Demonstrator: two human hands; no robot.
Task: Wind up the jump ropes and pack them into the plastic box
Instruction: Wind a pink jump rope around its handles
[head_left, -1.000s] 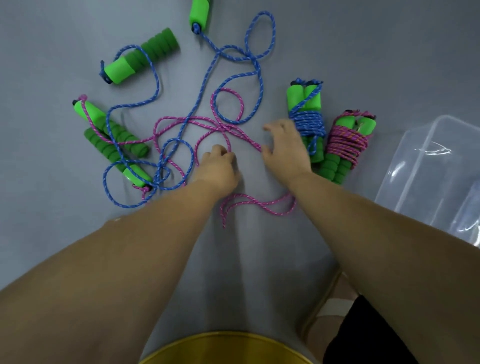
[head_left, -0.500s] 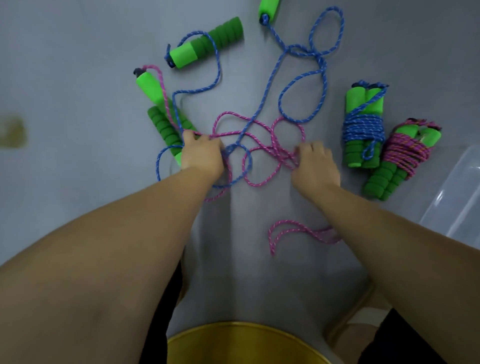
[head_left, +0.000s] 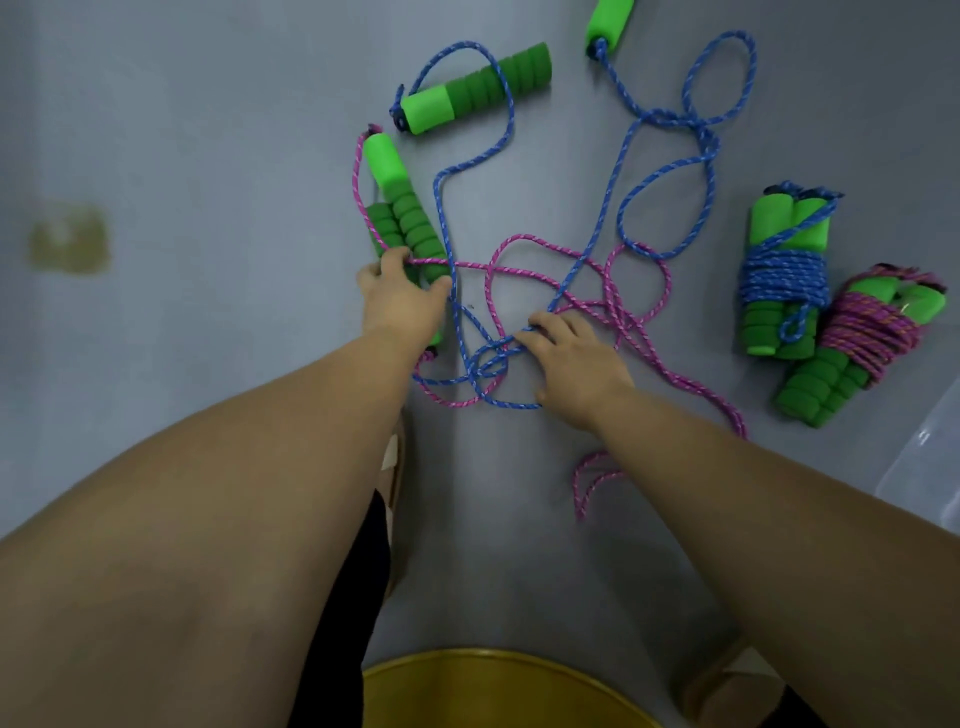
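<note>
My left hand (head_left: 402, 301) curls round the paired green handles (head_left: 400, 208) of the loose pink rope (head_left: 525, 238). My right hand (head_left: 576, 364) lies on the tangle where it crosses the blue rope (head_left: 618, 174), fingers bent; I cannot tell whether they pinch a strand. I'd lift pink clear of blue before winding. Rightward on the floor lie the wound blue bundle (head_left: 784, 280) and wound pink bundle (head_left: 867, 332); the plastic box (head_left: 924, 457) is cut off at the edge.

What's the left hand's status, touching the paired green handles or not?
Touching. Head view: the left hand curls thumb and fingers round the paired green handles, no gap.
</note>
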